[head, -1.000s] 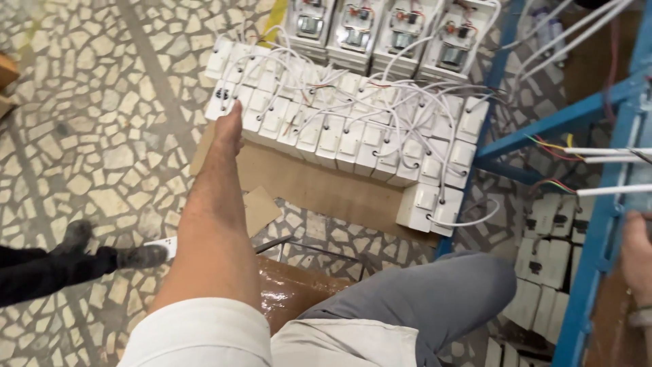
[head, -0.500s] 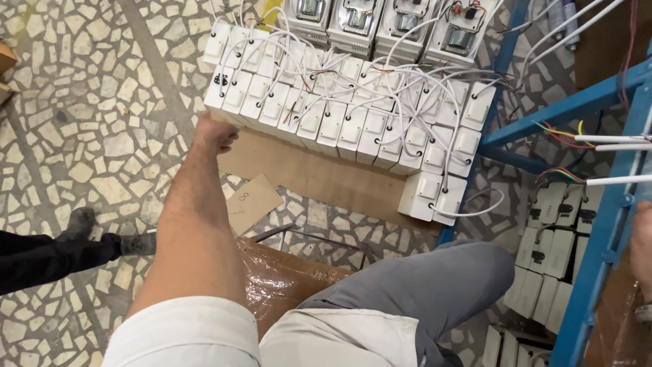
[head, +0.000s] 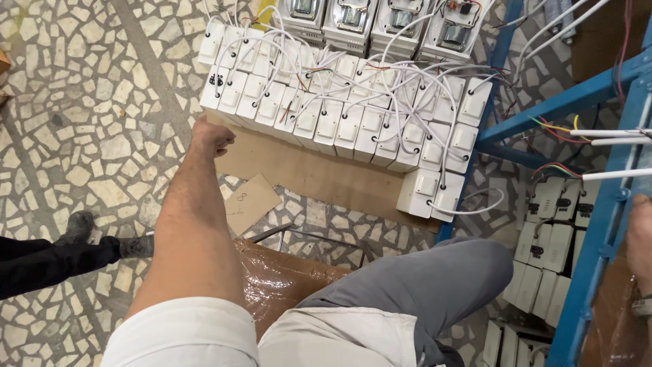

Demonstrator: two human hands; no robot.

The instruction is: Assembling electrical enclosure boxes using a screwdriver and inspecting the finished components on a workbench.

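The left hand [head: 209, 138] is seen clenched and holding nothing, just below the near row of white boxes [head: 326, 122] laid across the cardboard sheet [head: 305, 173]; the right hand [head: 640, 245], far off, cannot be told.

Wired boxes [head: 353, 115] lie on cardboard [head: 305, 173], left hand [head: 209, 136] just beside.

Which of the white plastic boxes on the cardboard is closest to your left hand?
The white plastic box at the near-left corner of the block, just above the closed left hand; it shows dark holes on its top, and the other boxes lie farther right or behind.
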